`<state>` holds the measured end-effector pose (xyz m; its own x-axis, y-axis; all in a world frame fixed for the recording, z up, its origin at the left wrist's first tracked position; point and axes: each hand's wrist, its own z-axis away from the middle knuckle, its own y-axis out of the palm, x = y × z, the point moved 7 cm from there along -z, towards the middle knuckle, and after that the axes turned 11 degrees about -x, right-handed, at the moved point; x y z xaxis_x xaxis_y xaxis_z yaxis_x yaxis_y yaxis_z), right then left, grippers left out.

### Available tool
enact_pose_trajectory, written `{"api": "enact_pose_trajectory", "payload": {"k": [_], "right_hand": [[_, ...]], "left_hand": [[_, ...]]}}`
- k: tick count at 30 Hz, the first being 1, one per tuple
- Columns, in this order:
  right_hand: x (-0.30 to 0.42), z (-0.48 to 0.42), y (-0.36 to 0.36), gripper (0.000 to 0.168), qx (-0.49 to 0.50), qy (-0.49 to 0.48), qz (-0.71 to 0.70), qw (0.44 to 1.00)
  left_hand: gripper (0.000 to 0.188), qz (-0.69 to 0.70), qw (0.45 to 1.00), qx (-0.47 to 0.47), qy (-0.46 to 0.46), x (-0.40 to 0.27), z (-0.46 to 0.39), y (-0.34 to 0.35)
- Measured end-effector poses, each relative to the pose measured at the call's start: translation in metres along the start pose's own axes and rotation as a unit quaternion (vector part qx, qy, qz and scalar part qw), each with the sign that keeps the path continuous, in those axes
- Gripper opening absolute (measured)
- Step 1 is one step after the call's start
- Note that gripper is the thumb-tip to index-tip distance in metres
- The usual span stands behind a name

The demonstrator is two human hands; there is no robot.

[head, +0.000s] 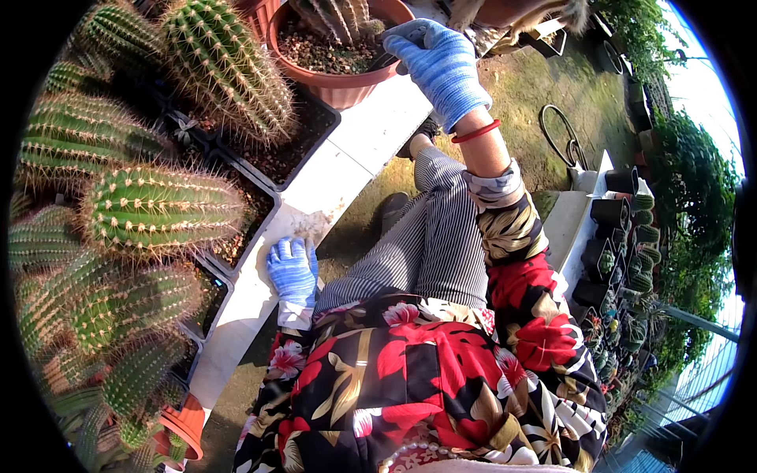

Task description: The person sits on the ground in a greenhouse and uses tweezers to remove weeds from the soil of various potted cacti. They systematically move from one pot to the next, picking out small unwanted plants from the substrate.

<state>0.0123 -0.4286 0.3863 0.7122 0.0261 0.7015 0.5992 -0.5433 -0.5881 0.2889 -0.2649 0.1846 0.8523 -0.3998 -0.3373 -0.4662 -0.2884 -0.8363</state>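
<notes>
My left hand (293,272), in a blue striped knit glove, lies palm down on the white ledge (349,142) beside the planters. Farther forward, my right hand (440,68) wears a matching glove and is raised at the rim of a terracotta-coloured pot (343,86). Its fingers are curled. A dark narrow shape shows by the fingertips, but I cannot tell whether it is held. Inside that pot, a ribbed cactus (337,18) grows in gravelly soil (322,56); its top is cut off by the picture's edge.
Spiny barrel-like cacti (165,207) crowd black square pots (319,124) on my left. An orange pot (180,428) stands near the ledge's lower end. To the right, small black pots (609,213) line a shelf. A looped hose (562,133) lies on the mossy ground.
</notes>
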Motion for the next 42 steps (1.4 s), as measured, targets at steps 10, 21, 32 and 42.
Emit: {"api": "enact_pose_trajectory", "payload": {"k": [10, 21, 32, 42], "right_hand": [[-0.012, -0.016, -0.02, 0.012, -0.053, -0.033, 0.008, 0.998], [-0.009, -0.034, -0.03, 0.012, -0.126, -0.126, 0.055, 0.982], [-0.027, -0.059, -0.013, 0.012, -0.09, -0.128, -0.048, 0.987], [-0.014, -0.067, -0.007, 0.011, -0.071, -0.179, -0.017, 0.981]], "left_hand": [[0.015, 0.026, 1.0, -0.009, -0.013, -0.001, -0.003, -0.003], [0.016, 0.017, 1.0, 0.004, -0.009, -0.003, -0.004, -0.003], [0.016, -0.002, 1.0, 0.002, -0.005, -0.004, -0.003, -0.003], [0.011, 0.008, 0.999, -0.031, 0.004, -0.005, -0.005, -0.006]]}}
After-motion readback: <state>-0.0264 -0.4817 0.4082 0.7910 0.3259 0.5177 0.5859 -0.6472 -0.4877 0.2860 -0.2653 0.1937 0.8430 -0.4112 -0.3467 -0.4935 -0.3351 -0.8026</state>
